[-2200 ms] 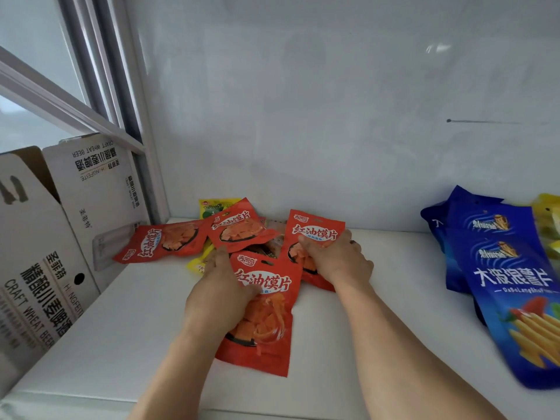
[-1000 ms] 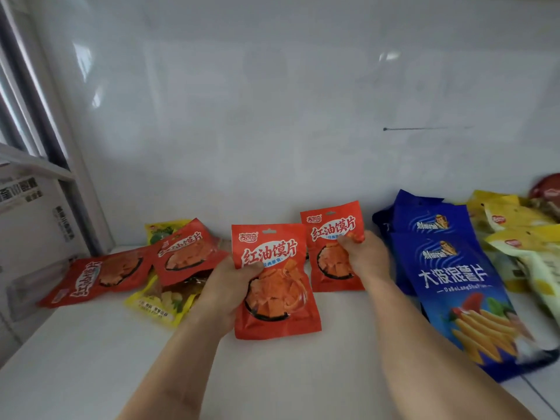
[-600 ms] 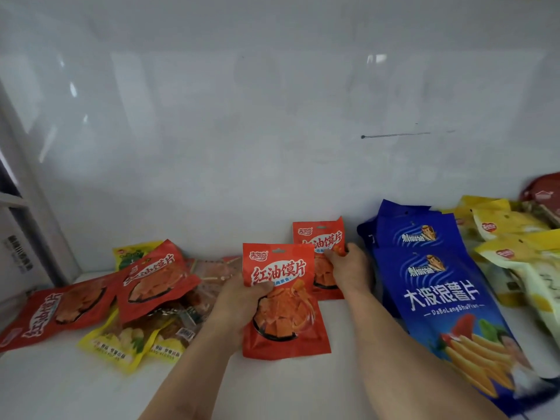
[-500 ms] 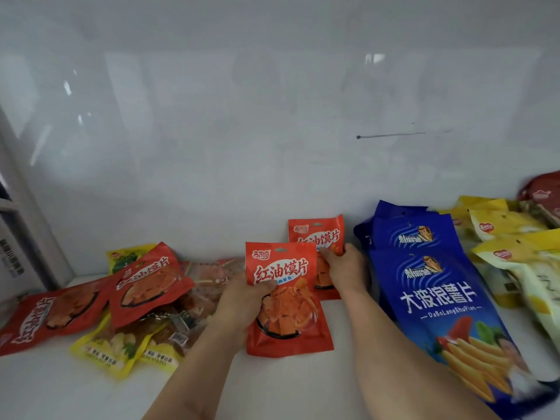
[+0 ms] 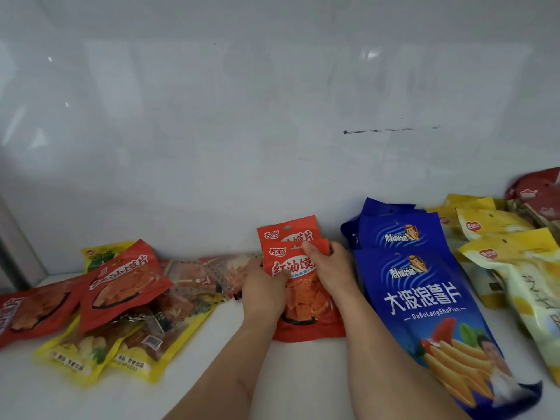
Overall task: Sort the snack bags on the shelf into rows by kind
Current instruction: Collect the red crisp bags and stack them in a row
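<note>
Two red snack bags lie overlapped on the white shelf beside the blue chip bags. The front red bag covers most of the rear red bag, whose top leans near the back wall. My left hand grips the front bag's left edge. My right hand holds its right upper part, thumb on the top corner. At the left lie two more red bags over a heap of yellow and clear snack bags.
Yellow bags and a dark red bag are stacked at the far right. A white back wall closes the shelf. Bare shelf surface lies between the left heap and my arms.
Both hands brought the two red bags together: the left-hand bag now lies over the right-hand bag, down on the shelf next to the blue bags.
</note>
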Demonstrator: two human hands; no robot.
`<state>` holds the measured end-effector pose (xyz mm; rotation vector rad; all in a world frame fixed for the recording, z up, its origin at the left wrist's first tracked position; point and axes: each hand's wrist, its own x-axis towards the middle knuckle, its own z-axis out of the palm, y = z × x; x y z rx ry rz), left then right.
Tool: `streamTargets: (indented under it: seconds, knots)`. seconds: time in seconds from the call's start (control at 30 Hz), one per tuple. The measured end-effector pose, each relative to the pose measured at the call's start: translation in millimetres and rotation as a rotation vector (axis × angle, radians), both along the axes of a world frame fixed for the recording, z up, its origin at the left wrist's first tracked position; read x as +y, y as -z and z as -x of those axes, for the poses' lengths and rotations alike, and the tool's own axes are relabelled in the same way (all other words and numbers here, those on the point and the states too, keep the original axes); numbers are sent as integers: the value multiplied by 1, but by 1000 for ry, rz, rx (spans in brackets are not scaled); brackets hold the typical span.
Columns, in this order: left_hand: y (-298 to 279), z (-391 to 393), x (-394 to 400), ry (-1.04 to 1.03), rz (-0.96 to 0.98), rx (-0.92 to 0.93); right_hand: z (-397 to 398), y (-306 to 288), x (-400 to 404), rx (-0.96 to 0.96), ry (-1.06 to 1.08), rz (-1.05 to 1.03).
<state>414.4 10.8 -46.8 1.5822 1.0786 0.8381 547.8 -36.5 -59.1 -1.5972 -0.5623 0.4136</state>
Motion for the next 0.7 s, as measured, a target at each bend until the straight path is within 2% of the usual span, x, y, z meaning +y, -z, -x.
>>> streamTargets:
  seconds: [0.23, 0.43, 0.57, 0.7]
  knots:
    - [4, -3, -3, -64, -55, 64, 5, 8, 5, -119, 62, 96]
    - [-1, -3, -3, -33, -64, 142, 6, 8, 9, -217, 114, 234]
    - [-9, 4, -1, 4, -98, 215, 9, -2, 9, -326, 118, 396]
    - [-15, 17, 0, 10, -209, 346, 14, -14, 12, -473, 157, 556]
